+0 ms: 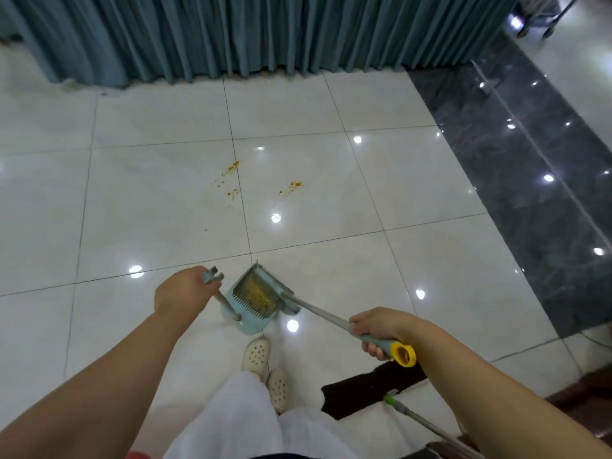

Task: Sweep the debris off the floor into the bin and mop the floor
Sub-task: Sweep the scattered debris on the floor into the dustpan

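Observation:
A light-blue dustpan (246, 321) stands on the white tiled floor just ahead of my feet, with yellow debris (260, 294) collected inside it. My left hand (180, 291) is shut on the top of the dustpan's upright handle (213, 276). My right hand (376, 331) is shut on the broom handle (323, 314), near its teal grip with a yellow end ring. The broom head (288, 298) rests at the dustpan's right edge. Further ahead, small orange-yellow crumbs (230, 175) and a second patch of orange-yellow crumbs (291, 188) lie on the tiles.
A flat mop with a dark head (371, 389) and a grey pole (427, 425) lies on the floor at my lower right. A teal pleated curtain (265, 34) hangs along the far side. A dark marble strip (530, 180) runs along the right. My feet wear white clogs (256, 356).

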Tool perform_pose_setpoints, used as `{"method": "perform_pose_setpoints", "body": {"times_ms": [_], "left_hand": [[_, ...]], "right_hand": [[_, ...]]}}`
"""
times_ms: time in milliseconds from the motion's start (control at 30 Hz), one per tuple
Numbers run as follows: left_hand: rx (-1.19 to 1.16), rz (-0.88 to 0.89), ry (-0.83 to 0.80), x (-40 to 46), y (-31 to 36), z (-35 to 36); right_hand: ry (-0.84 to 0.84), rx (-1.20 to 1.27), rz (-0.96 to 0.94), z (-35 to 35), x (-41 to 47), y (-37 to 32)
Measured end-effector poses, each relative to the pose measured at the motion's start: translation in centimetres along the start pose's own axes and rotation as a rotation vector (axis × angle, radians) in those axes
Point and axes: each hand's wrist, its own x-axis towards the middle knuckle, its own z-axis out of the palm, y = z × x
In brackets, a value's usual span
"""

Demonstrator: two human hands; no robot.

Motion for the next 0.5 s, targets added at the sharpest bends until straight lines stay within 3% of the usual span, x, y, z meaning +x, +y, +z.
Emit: {"method": "perform_pose_setpoints", "body": {"times_ms": [500], "left_hand": [[-0.327,-0.324,0.267,-8.4,-7.0,-0.1]], "right_hand": [[0.038,-0.215,-0.228,1.9,-3.7,-6.1]]}}
